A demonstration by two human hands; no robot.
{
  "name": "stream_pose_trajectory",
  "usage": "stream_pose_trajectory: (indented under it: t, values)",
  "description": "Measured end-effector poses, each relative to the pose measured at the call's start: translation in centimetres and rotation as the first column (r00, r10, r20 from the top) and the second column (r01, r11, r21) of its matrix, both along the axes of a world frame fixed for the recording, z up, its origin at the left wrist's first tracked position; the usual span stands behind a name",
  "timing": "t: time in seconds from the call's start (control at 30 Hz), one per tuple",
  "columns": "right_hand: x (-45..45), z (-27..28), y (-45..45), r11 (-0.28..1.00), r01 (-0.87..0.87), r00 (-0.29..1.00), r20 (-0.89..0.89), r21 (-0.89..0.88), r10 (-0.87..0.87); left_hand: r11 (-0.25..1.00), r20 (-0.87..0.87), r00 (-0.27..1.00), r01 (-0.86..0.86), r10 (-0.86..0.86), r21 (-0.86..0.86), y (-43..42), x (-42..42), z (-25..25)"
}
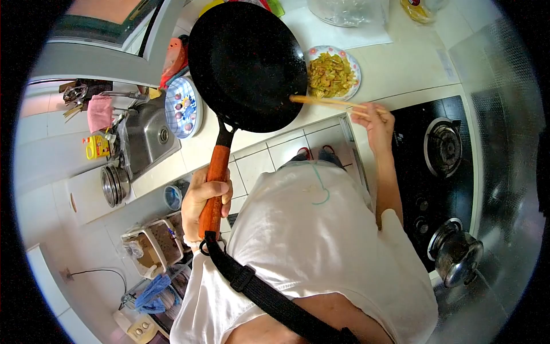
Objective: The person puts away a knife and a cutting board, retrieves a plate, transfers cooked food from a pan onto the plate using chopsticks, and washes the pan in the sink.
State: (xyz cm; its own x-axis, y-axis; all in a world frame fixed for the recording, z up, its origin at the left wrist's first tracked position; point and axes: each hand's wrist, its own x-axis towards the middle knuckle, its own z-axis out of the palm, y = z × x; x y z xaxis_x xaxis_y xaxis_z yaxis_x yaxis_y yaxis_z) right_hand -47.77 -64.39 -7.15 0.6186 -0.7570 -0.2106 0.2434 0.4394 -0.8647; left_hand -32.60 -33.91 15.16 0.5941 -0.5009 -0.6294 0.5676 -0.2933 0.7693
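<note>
My left hand (207, 198) is wrapped round the wooden handle of a black wok (246, 63), which is held up over the counter. The inside of the wok faces me and shows only a few small specks. Between the fingers of my right hand (375, 125) is a pair of wooden chopsticks (326, 102), their tips near the wok's lower right rim. Just right of the wok stands a flower-rimmed plate (356, 73) heaped with yellow-green sliced food (330, 75). The wok's edge overlaps the plate's left side in view, so I cannot tell whether they touch.
A black gas stove (421, 172) lies on the right, with a lidded metal pot (458, 261) on its nearer burner. At left are a steel sink (150, 135), a blue-patterned plate (190, 109) with small round items, and metal bowls (114, 184). An open window frame (154, 34) juts in upper left.
</note>
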Motion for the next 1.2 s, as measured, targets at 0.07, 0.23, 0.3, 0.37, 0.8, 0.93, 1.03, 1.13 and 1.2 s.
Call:
stream_pose_trajectory:
  t: [0.07, 0.23, 0.3, 0.37, 0.8, 0.93, 1.03, 1.13, 1.2]
  values:
    - [0.1, -0.9, 0.1, 0.998, 0.059, 0.998, -0.010, -0.037, -0.059, 1.000, 0.003, 1.000, 0.003, -0.003, 0.002, 0.1, 0.0, 0.0]
    - [0.4, -1.6, -0.9, 0.969, 0.245, 0.969, 0.030, -0.043, -0.244, 1.000, -0.004, 1.000, 0.001, -0.001, -0.004, 0.2, 0.0, -0.1]
    - [0.3, -0.7, 0.2, 0.977, 0.212, 0.976, 0.055, -0.038, -0.209, 1.000, -0.015, 1.000, -0.010, 0.009, -0.019, 0.3, 0.0, -0.3]
    - [0.1, -0.1, 0.8, 0.993, -0.119, 0.992, 0.032, -0.003, 0.119, 1.000, -0.014, 1.000, -0.005, 0.005, -0.019, 0.2, 0.0, -0.2]
    - [1.5, -2.9, 0.3, 0.979, 0.201, 0.979, 0.029, -0.040, -0.200, 1.000, -0.009, 1.000, 0.010, -0.010, 0.010, 0.6, -0.1, 0.0]
    - [1.4, -1.5, 0.3, 0.954, 0.297, 0.954, 0.041, -0.034, -0.296, 1.000, -0.011, 1.000, -0.009, 0.010, 0.027, 0.4, -0.2, 0.3]
    - [1.3, -0.6, 1.4, 0.999, 0.047, 0.993, 0.111, -0.018, -0.045, 1.000, -0.011, 1.000, -0.029, 0.029, 0.008, 0.2, -0.3, 0.2]
    - [2.1, -2.4, 1.1, 0.989, 0.141, 0.989, 0.055, -0.054, -0.138, 1.000, -0.010, 1.000, -0.022, 0.022, -0.005, 0.5, -0.3, 0.2]
    - [2.1, -2.6, 0.3, 0.975, 0.216, 0.976, 0.053, -0.054, -0.213, 1.000, 0.021, 1.000, 0.005, -0.006, 0.024, 0.2, -0.5, 0.4]
